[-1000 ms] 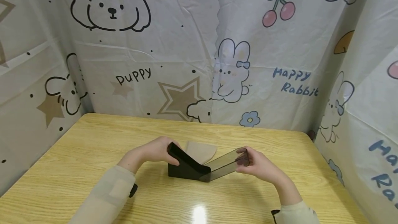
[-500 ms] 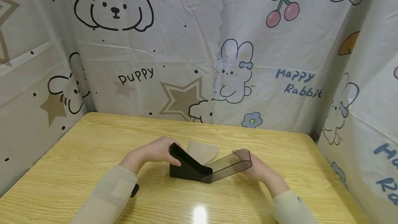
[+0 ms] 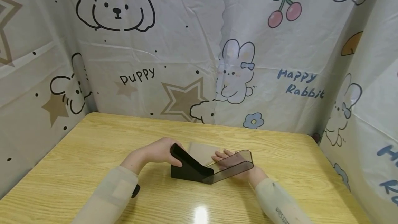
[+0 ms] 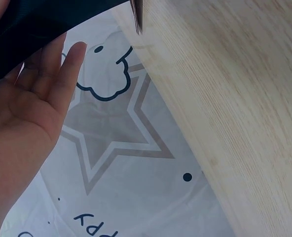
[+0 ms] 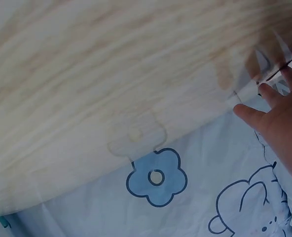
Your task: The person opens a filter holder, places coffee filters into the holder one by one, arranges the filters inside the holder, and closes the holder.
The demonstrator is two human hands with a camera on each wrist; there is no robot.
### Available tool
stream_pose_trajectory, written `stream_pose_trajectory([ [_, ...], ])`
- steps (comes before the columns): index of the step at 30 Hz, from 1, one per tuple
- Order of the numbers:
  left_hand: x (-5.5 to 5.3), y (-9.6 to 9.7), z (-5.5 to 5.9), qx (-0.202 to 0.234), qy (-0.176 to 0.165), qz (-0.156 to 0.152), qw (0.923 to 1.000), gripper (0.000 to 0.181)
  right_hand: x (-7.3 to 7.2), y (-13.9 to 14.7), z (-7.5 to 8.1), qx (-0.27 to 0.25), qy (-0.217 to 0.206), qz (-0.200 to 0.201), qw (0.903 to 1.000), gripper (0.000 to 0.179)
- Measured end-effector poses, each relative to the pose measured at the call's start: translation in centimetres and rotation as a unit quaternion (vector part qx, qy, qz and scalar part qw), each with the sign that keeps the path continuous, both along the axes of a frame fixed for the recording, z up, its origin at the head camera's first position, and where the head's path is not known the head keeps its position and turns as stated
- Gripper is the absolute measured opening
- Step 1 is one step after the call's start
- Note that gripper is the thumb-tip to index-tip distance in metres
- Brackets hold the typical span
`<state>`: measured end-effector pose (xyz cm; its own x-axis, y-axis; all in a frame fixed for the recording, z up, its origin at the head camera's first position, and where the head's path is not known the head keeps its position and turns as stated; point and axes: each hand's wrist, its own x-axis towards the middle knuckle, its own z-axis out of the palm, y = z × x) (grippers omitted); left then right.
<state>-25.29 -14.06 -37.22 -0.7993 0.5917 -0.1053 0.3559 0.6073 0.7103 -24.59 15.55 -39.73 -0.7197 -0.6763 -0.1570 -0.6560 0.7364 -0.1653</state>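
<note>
My left hand [image 3: 158, 149] grips the raised left end of a black wedge-shaped holder [image 3: 188, 168] in the head view. A smoky clear lid [image 3: 231, 171] slants up from its low right end, swung open. Behind the holder is a beige fan-shaped paper [image 3: 201, 152], like a cone coffee filter; its lower part is hidden. My right hand [image 3: 234, 162] reaches behind the lid with fingers extended, tips at the paper's right edge. In the left wrist view, the black holder [image 4: 47, 24] lies across my left fingers. In the right wrist view my right hand [image 5: 284, 116] has its fingers spread.
The pale wooden table [image 3: 124, 134] carries the holder near its middle. A printed cloth [image 3: 174, 61] with cartoon puppies and rabbits hangs along the back and both sides.
My right hand has let go of the clear lid's raised end and moved left behind it to the beige paper. The lid stays open, and my left hand keeps its grip on the holder.
</note>
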Motion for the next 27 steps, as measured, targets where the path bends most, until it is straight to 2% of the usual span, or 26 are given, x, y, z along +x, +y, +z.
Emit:
stream_pose_trajectory([
  [3, 0.0, 0.1, 0.1, 0.002, 0.001, 0.0, 1.0, 0.029, 0.3, -0.1, 0.5, -0.01, -0.003, -0.006, 0.9999, 0.042],
  [7, 0.0, 0.0, 0.2, 0.0, 0.005, -0.002, 1.0, 0.03, 0.6, 0.0, 1.1, -0.022, 0.013, -0.025, 0.9994, 0.04],
  [12, 0.0, -0.1, 0.1, -0.005, 0.008, -0.003, 0.9999, 0.031, 0.6, 0.9, 1.3, -0.055, 0.004, -0.049, 0.9973, 0.037],
  [14, 0.0, -0.2, 0.1, -0.006, 0.009, -0.004, 0.9999, 0.031, 0.2, 1.6, 0.9, -0.066, 0.012, -0.053, 0.9964, 0.036],
  [16, 0.0, -0.2, 0.1, -0.002, 0.005, -0.004, 1.0, 0.03, -0.4, 2.5, 0.2, -0.075, 0.015, -0.077, 0.9941, 0.033],
  [21, 0.1, -0.1, 0.1, 0.003, -0.001, -0.004, 1.0, 0.028, -1.8, 4.7, -1.8, -0.097, 0.016, -0.178, 0.979, 0.016],
  [23, 0.1, -0.1, 0.1, 0.003, -0.001, -0.004, 1.0, 0.028, -2.1, 5.4, -2.2, -0.09, 0.036, -0.191, 0.9769, 0.015],
  [27, 0.1, -0.1, 0.1, 0.007, -0.004, -0.003, 1.0, 0.028, -2.3, 6.1, -2.0, -0.063, 0.065, -0.202, 0.9753, 0.024],
])
